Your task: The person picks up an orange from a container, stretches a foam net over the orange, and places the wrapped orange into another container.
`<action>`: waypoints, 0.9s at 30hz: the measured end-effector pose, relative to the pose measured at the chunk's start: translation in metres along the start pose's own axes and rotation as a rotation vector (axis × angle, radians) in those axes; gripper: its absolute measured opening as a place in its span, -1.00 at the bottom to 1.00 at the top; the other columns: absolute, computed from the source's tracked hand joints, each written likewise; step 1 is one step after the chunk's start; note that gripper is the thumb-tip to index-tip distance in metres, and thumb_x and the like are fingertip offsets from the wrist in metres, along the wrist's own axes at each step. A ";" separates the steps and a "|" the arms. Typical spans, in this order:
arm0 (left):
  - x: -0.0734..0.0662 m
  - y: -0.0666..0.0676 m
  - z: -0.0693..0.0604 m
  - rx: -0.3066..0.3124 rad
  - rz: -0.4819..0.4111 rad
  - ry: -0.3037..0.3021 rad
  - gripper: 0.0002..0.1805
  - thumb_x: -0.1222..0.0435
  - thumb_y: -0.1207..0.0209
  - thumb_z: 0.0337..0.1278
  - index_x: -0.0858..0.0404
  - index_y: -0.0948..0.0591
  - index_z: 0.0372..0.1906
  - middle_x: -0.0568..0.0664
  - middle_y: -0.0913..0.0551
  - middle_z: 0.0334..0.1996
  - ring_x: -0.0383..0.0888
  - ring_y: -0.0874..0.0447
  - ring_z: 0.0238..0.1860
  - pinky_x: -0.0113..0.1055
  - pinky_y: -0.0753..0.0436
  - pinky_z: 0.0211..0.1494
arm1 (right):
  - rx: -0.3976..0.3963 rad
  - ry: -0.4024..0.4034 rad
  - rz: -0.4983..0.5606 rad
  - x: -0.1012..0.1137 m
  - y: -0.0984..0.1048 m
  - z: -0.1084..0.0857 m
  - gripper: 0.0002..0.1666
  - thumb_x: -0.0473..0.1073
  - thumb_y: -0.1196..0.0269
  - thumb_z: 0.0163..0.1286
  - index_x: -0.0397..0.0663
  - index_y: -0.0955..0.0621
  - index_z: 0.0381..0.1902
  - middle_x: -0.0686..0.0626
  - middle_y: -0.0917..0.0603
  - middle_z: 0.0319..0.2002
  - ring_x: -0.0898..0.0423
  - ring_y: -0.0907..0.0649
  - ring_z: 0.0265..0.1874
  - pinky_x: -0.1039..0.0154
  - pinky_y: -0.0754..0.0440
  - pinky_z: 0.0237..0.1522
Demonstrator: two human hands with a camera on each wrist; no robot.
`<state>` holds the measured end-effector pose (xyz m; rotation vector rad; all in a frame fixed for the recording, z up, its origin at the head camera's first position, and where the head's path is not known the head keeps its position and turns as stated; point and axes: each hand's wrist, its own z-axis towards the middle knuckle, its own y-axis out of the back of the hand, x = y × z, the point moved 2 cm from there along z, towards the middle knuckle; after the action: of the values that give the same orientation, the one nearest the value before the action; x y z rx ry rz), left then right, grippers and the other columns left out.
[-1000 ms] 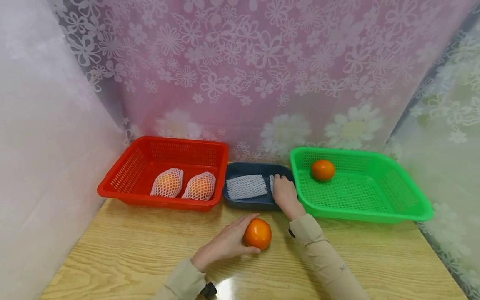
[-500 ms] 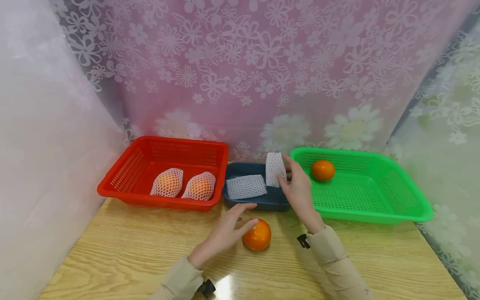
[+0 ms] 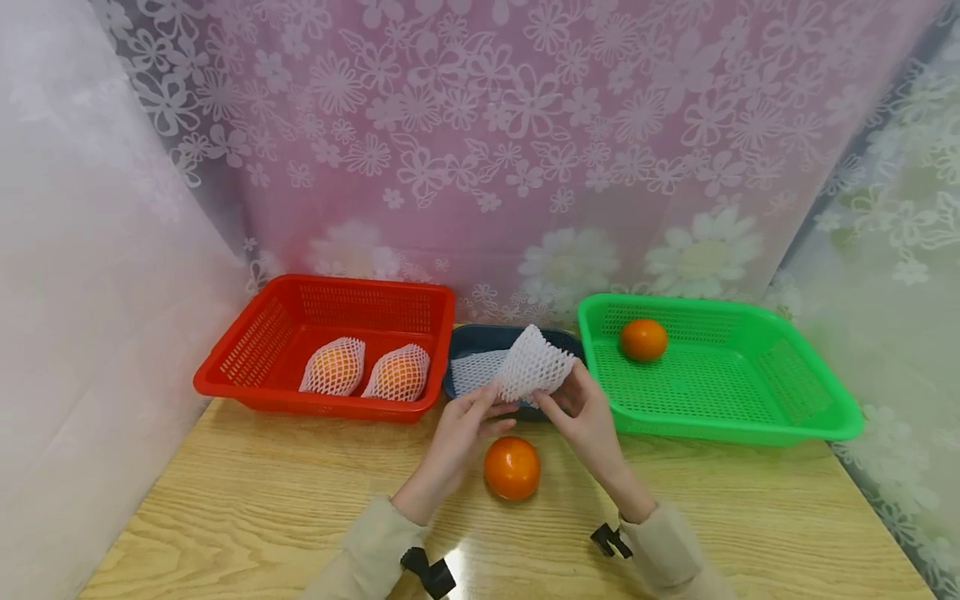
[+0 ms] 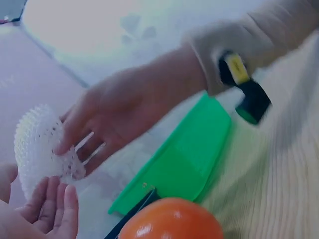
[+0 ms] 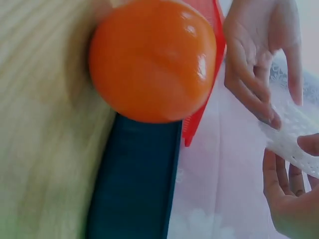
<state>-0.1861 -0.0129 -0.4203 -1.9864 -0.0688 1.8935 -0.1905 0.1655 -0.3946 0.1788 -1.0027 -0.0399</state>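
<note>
A white foam fruit net (image 3: 534,367) is held up over the dark blue tray (image 3: 551,410). My right hand (image 3: 592,425) pinches its lower right edge, thumb on the near side and fingers behind. My left hand (image 3: 457,442) has its thumb and fingertips at the net's lower left edge, also seen from the side in the right wrist view, where the left hand (image 5: 259,59) takes the net (image 5: 294,134) between thumb and fingers. Just below both hands, a smooth, glossy round orange fruit (image 3: 512,469) sits on the wooden table, touched by neither.
Another flat foam net (image 3: 474,372) lies in the blue tray. At left, a red basket (image 3: 247,392) holds two net-wrapped fruits (image 3: 399,373). To the right stands a green basket (image 3: 735,429) with one bare orange fruit (image 3: 643,340). Patterned curtains surround the table (image 3: 247,500).
My right hand has lifted the foam net out of the blue tray and brought it left. My left hand has let go of the orange fruit and moved up to the net.
</note>
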 end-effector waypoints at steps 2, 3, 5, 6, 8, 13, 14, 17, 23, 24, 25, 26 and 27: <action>0.000 -0.001 0.001 -0.039 -0.070 -0.003 -0.52 0.13 -0.09 0.52 0.46 -0.53 0.22 0.09 -0.59 0.09 -0.08 -0.63 0.07 -0.25 -0.65 0.18 | 0.012 0.027 -0.025 -0.002 -0.003 -0.004 -0.49 -0.59 -0.31 0.24 -0.45 -0.47 0.15 0.00 -0.61 0.02 0.29 -0.67 -0.04 0.43 -0.66 -0.02; 0.000 -0.001 0.001 -0.054 -0.098 -0.007 -0.56 0.14 -0.11 0.51 0.44 -0.55 0.18 0.05 -0.57 0.07 -0.10 -0.62 0.07 -0.25 -0.64 0.19 | 0.020 0.031 -0.036 -0.003 -0.004 -0.006 -0.50 -0.59 -0.31 0.24 -0.45 -0.48 0.14 0.00 -0.61 0.01 0.30 -0.67 -0.06 0.44 -0.66 -0.04; 0.000 -0.001 0.002 -0.069 -0.128 -0.026 -0.62 0.17 -0.14 0.49 0.42 -0.55 0.12 0.01 -0.56 0.02 -0.15 -0.60 0.05 -0.27 -0.64 0.20 | 0.033 0.031 -0.046 -0.004 -0.005 -0.009 -0.51 -0.58 -0.32 0.24 -0.44 -0.49 0.13 0.01 -0.61 0.00 0.31 -0.67 -0.08 0.44 -0.66 -0.03; 0.000 -0.001 0.003 -0.074 -0.141 -0.030 -0.64 0.18 -0.15 0.48 0.41 -0.54 0.10 0.00 -0.55 0.00 -0.16 -0.60 0.04 -0.29 -0.64 0.18 | 0.040 0.029 -0.052 -0.004 -0.006 -0.010 -0.51 -0.57 -0.32 0.25 -0.43 -0.49 0.14 0.04 -0.61 0.00 0.32 -0.67 -0.09 0.44 -0.65 -0.03; 0.000 -0.001 0.002 -0.080 -0.165 -0.025 -0.62 0.18 -0.14 0.49 0.40 -0.52 0.13 0.01 -0.56 0.02 -0.17 -0.60 0.01 -0.33 -0.65 0.15 | 0.068 0.026 -0.044 -0.004 -0.005 -0.011 -0.50 -0.57 -0.30 0.27 -0.44 -0.47 0.16 0.12 -0.61 0.02 0.33 -0.66 -0.08 0.45 -0.64 -0.02; -0.003 0.000 0.000 -0.084 -0.238 0.030 -0.49 0.16 -0.07 0.53 0.42 -0.37 0.33 0.05 -0.51 0.12 -0.19 -0.57 0.01 -0.45 -0.61 0.12 | 0.214 -0.038 0.103 -0.001 -0.003 -0.011 -0.45 -0.59 -0.07 0.38 -0.47 -0.33 0.32 0.21 -0.54 0.17 0.32 -0.58 0.07 0.45 -0.57 0.07; -0.003 0.000 0.001 -0.079 -0.261 0.040 -0.48 0.16 -0.06 0.54 0.42 -0.34 0.36 0.05 -0.49 0.14 -0.19 -0.56 0.01 -0.46 -0.61 0.13 | 0.235 -0.073 0.128 -0.001 -0.003 -0.011 -0.47 -0.55 -0.03 0.43 -0.47 -0.31 0.34 0.16 -0.52 0.21 0.31 -0.56 0.10 0.44 -0.56 0.09; -0.003 0.000 0.000 -0.044 -0.319 0.063 -0.49 0.17 -0.02 0.56 0.37 -0.30 0.39 0.03 -0.46 0.14 -0.19 -0.54 0.02 -0.45 -0.61 0.15 | 0.243 -0.230 0.137 -0.001 -0.004 -0.010 -0.50 -0.33 0.01 0.61 -0.38 -0.29 0.42 -0.06 -0.46 0.34 0.31 -0.50 0.18 0.43 -0.53 0.13; 0.002 -0.004 -0.001 0.058 -0.153 0.088 -0.64 0.16 -0.03 0.56 0.32 -0.43 0.21 -0.02 -0.54 -0.03 -0.18 -0.58 -0.09 -0.44 -0.64 -0.01 | 0.288 -0.509 0.080 -0.002 -0.008 -0.012 -0.37 -0.10 0.02 0.66 -0.31 -0.20 0.53 -0.32 -0.33 0.45 -0.01 -0.48 0.28 0.30 -0.58 0.16; 0.003 -0.005 -0.001 0.072 -0.112 0.074 -0.65 0.18 -0.01 0.57 0.33 -0.43 0.20 -0.02 -0.55 -0.05 -0.18 -0.58 -0.10 -0.44 -0.64 -0.02 | 0.293 -0.528 0.071 -0.002 -0.009 -0.013 -0.38 -0.09 0.01 0.66 -0.30 -0.24 0.51 -0.32 -0.37 0.43 -0.06 -0.50 0.26 0.28 -0.59 0.16; 0.004 -0.006 -0.002 0.080 -0.078 0.059 -0.67 0.20 0.00 0.58 0.35 -0.44 0.18 -0.01 -0.57 -0.06 -0.18 -0.58 -0.11 -0.44 -0.63 -0.03 | 0.289 -0.541 0.056 -0.002 -0.010 -0.013 -0.38 -0.07 -0.02 0.65 -0.29 -0.28 0.49 -0.32 -0.42 0.39 -0.09 -0.52 0.23 0.26 -0.60 0.14; 0.004 -0.006 -0.002 0.086 -0.055 0.045 -0.68 0.22 0.02 0.59 0.36 -0.44 0.18 0.01 -0.58 -0.05 -0.18 -0.58 -0.10 -0.44 -0.63 -0.02 | 0.281 -0.551 0.049 -0.002 -0.011 -0.014 -0.40 -0.05 -0.05 0.63 -0.28 -0.33 0.46 -0.30 -0.47 0.34 -0.08 -0.55 0.19 0.25 -0.62 0.12; 0.005 -0.006 -0.002 0.091 -0.039 0.031 -0.69 0.25 0.03 0.59 0.38 -0.44 0.19 0.03 -0.60 -0.03 -0.19 -0.59 -0.10 -0.43 -0.63 -0.01 | 0.265 -0.563 0.051 -0.002 -0.012 -0.014 -0.42 -0.04 -0.09 0.61 -0.27 -0.37 0.41 -0.28 -0.53 0.28 -0.06 -0.58 0.15 0.25 -0.64 0.08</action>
<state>-0.1823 -0.0061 -0.4230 -1.9393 -0.0130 1.8087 -0.1795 0.1558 -0.4055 0.3979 -1.5739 0.0950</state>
